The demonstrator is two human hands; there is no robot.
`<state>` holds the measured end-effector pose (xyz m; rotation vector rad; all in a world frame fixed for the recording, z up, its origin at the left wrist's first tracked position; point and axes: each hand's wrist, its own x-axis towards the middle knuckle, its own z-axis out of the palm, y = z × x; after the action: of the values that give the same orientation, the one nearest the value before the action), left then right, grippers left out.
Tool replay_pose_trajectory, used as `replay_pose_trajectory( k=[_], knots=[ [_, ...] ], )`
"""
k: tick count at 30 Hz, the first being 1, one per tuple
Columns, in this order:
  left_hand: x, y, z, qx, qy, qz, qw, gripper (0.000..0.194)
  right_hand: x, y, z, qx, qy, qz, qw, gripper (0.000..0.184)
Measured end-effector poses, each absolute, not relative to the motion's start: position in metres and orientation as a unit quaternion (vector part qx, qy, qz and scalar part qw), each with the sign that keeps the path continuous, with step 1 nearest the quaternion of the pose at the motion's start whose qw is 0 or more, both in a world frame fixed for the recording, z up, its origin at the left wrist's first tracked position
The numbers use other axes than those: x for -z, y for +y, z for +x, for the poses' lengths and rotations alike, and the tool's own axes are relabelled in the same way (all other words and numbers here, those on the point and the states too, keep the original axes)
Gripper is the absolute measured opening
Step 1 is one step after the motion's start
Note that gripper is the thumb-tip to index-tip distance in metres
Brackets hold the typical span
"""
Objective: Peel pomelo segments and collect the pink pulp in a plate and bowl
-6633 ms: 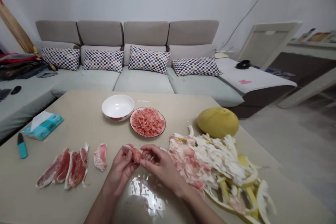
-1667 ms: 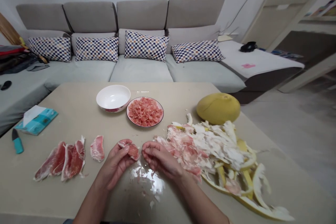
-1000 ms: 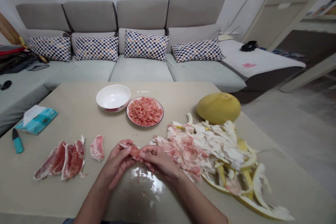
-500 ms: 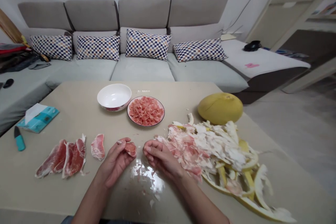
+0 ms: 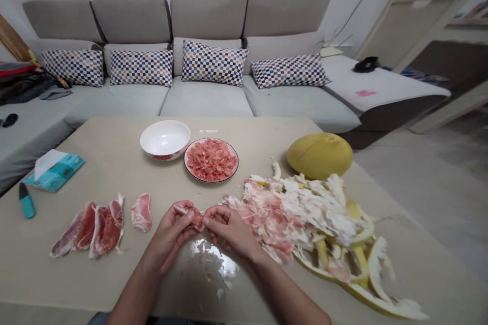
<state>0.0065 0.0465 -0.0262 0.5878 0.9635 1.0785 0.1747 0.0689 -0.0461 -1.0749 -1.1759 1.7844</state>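
My left hand [image 5: 173, 236] is closed around a piece of pink pomelo segment [image 5: 197, 220], held a little above the table. The fingertips of my right hand [image 5: 231, 228] pinch together at the right end of this piece. Left of my hands lies a smaller pomelo segment [image 5: 142, 212], and farther left are larger pomelo segments [image 5: 107, 227] with white skin on them. Beyond my hands stands a plate [image 5: 186, 163] heaped with peeled pink pulp [image 5: 212, 160]. To the right spreads a pile of white and pink peelings [image 5: 282, 213] with yellow rind.
A white bowl [image 5: 165, 138] stands left of the plate. A whole yellow pomelo [image 5: 319, 155] sits behind the peelings. At the left are a tissue pack [image 5: 57, 171] and a knife with a teal handle [image 5: 27, 206]. Small scraps dot the table [image 5: 163, 294]; a sofa [image 5: 208, 96] stands behind.
Half a second ago my hands were apart; now my right fingertips are back at the segment piece. Over the earlier frames they meet and part repeatedly. The view has tilted down since the first frame.
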Motion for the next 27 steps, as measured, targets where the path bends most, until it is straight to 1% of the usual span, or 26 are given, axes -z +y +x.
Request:
replay_pose_trajectory(
  k=[2,6,9,13,16,19,22,27],
  knots=[
    [0.026,0.046,0.006,-0.484,0.424,0.259,0.720,0.031,0.047,0.069,0.174,-0.716,-0.431,-0.405,0.370,0.033],
    [0.025,0.048,0.004,-0.488,0.401,0.234,0.740,0.029,0.047,0.069,0.175,-0.793,-0.333,-0.321,0.396,0.032],
    [0.023,0.049,0.003,-0.496,0.394,0.219,0.743,0.030,0.043,0.069,0.176,-0.803,-0.317,-0.303,0.403,0.032],
    [0.022,0.048,0.002,-0.501,0.388,0.215,0.743,0.030,0.042,0.070,0.177,-0.826,-0.275,-0.270,0.412,0.023],
    [0.022,0.048,0.002,-0.503,0.388,0.214,0.742,0.030,0.047,0.072,0.176,-0.840,-0.239,-0.261,0.412,0.021],
    [0.021,0.048,0.002,-0.512,0.386,0.208,0.739,0.030,0.054,0.074,0.176,-0.833,-0.227,-0.280,0.420,0.024],
    [0.019,0.050,0.002,-0.528,0.392,0.197,0.727,0.030,0.053,0.076,0.177,-0.809,-0.253,-0.310,0.430,0.029],
    [0.022,0.055,-0.002,-0.558,0.397,0.170,0.708,0.029,0.024,0.106,0.186,-0.714,-0.361,-0.379,0.466,0.033]
  ],
)
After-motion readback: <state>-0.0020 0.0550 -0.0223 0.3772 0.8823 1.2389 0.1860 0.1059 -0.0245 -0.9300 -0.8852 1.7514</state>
